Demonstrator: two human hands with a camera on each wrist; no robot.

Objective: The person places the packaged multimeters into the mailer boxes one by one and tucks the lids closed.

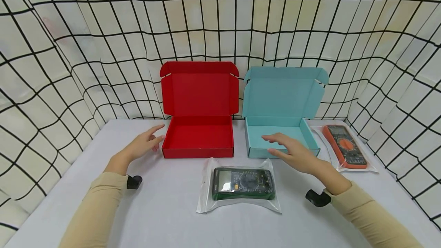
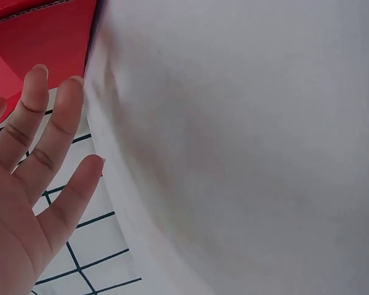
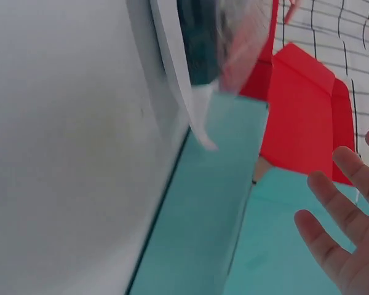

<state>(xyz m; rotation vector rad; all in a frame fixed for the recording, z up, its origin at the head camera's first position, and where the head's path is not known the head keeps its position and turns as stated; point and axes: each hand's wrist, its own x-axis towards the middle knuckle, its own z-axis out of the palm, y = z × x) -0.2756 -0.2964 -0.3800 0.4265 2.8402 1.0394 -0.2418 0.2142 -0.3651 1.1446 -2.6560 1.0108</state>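
Observation:
My left hand [image 1: 144,144] hovers at the left side of an open red cardboard box [image 1: 198,153], its fingers loosely spread and holding nothing. Over the front of an open light-blue cardboard box [image 1: 258,152], my right hand [image 1: 293,154] is held with relaxed fingers and an empty grasp. A dark green multimeter [image 1: 242,183] in a clear plastic bag [image 1: 206,202] lies on the table between the two arms. In the left wrist view the fingers [image 2: 61,129] are apart, near the red box [image 2: 55,43]. The right wrist view shows the fingers [image 3: 338,203] extended near the blue box [image 3: 197,209].
An orange multimeter [image 1: 346,146] in a clear bag lies at the table's right edge, beside the blue box. Both lids stand raised at the back. A white padded wall with black grid lines [image 1: 220,30] surrounds the white table [image 1: 165,217].

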